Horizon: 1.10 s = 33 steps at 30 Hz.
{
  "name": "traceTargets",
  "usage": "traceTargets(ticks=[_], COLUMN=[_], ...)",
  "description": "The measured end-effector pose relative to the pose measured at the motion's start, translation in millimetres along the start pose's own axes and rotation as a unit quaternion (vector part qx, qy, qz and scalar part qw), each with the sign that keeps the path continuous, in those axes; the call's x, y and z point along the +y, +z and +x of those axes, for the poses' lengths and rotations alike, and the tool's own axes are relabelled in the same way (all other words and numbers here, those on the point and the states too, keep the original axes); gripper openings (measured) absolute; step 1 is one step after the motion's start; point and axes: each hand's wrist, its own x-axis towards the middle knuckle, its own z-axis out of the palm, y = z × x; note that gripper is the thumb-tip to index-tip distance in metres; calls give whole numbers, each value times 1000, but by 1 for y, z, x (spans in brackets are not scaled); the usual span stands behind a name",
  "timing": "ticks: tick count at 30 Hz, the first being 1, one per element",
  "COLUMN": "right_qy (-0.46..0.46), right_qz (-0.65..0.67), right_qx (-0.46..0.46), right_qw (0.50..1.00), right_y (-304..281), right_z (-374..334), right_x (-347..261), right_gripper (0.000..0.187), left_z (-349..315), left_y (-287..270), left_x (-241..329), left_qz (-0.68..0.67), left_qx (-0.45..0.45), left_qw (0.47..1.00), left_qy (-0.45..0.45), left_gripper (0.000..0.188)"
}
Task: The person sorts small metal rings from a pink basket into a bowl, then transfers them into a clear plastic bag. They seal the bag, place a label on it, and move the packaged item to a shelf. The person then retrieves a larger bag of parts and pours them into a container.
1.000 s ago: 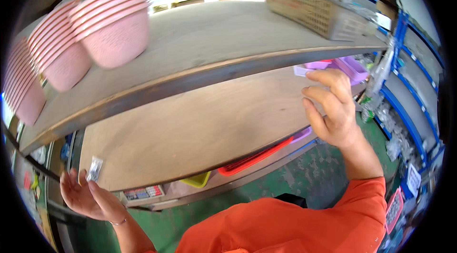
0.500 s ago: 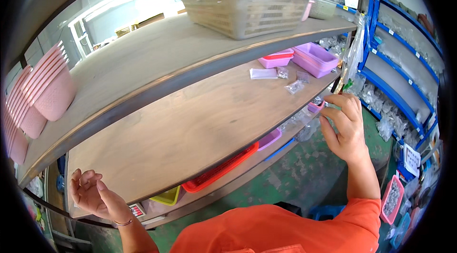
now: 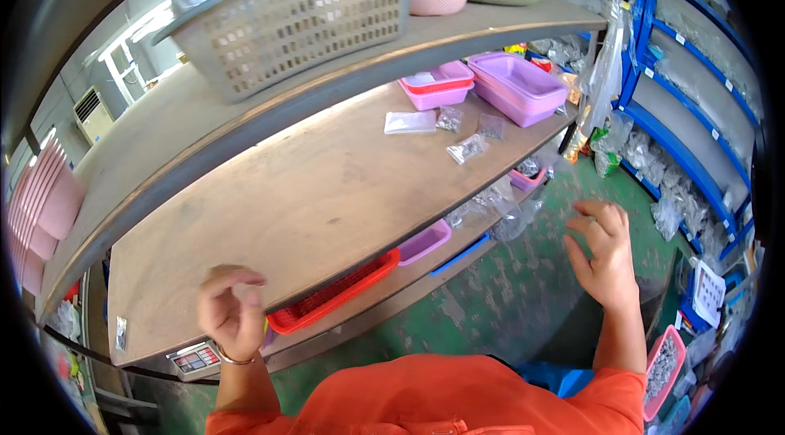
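My left hand [image 3: 233,312] hovers by the front edge of a wooden shelf [image 3: 245,214], its fingers loosely curled, slightly blurred and apparently holding nothing. Just below and left of it is a small device with keys [image 3: 195,360], perhaps a scale. A small clear packet [image 3: 121,333] lies at the shelf's left end. My right hand [image 3: 603,259] is in the air past the right end of the shelf, empty, thumb and fingers apart. Several small clear bags of parts [image 3: 468,149] and a white flat packet [image 3: 410,123] rest towards the shelf's far right.
Purple trays [image 3: 519,87] stand at the shelf's right end. Above, a large grey perforated basket [image 3: 302,38] and stacked pink baskets [image 3: 61,198] occupy the upper shelf. A red basket [image 3: 335,292] sits below. Blue racking [image 3: 687,108] holds bagged parts at right.
My left hand has moved right and up a little, exposing the packet and keyed device. My right hand is slightly lower. The view has shifted, so the grey basket appears further left and larger.
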Motion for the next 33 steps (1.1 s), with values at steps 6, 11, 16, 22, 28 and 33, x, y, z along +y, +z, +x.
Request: traceTargets(ticks=[6, 11, 16, 22, 28, 33], right_qy=[175, 306, 387, 471, 540, 513], right_qz=[60, 112, 94, 92, 65, 65], right_qx=[-301, -302, -295, -234, -220, -214], right_qw=[936, 896, 869, 845, 810, 829], right_y=[14, 26, 30, 28, 9, -6], right_z=[-74, -97, -100, -120, -140, -161], right_x=[31, 26, 21, 27, 74, 153], right_gripper=[39, 41, 42, 41, 42, 44], left_z=[46, 51, 65, 100, 131, 184], left_y=[75, 123, 177, 249, 358, 444], left_x=[-12, -52, -102, -138, -209, -256], left_qz=[35, -42, -38, -38, 63, 203], left_qx=[-491, -554, -582, -614, -482, -336], left_qw=[863, 819, 809, 788, 864, 893], left_qy=[-110, -142, -72, -34, -132, -219], left_gripper=[48, 52, 51, 55, 44, 33])
